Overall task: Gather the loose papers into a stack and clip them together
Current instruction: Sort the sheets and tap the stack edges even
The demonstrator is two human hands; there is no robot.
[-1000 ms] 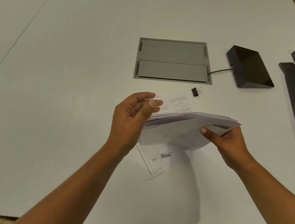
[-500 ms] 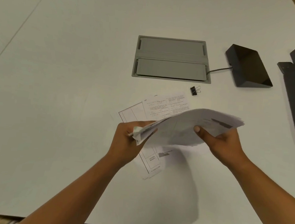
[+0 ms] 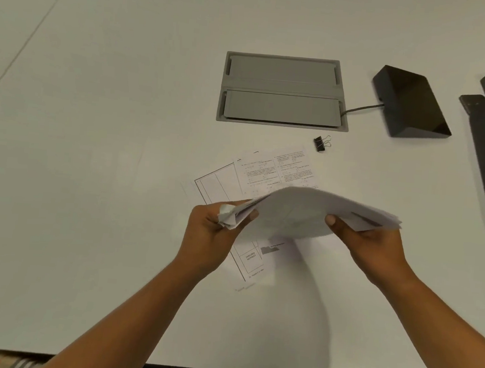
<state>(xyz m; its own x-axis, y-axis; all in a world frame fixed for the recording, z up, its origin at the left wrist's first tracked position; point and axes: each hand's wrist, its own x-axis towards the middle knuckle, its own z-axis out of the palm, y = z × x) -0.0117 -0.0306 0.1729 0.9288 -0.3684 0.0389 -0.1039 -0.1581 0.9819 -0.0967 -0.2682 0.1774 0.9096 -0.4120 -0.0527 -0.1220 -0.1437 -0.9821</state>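
So, I'm holding a bundle of papers [image 3: 300,215] up over the bench [image 3: 92,141]. My left grip [image 3: 213,234] is clamping the crumpled left end, fingers curled round it, and my right grip [image 3: 376,251] is pinching the right side, thumb on top. The bundle is arching up in the middle, edges fanning out unevenly. A few loose printed sheets [image 3: 265,174] are lying flat on the bench right underneath, partly hidden. The black binder clip [image 3: 321,144] is sitting just past those sheets, near the grey cable hatch [image 3: 283,90], untouched. A black wedge-shaped box [image 3: 409,103] is sitting right of the hatch.
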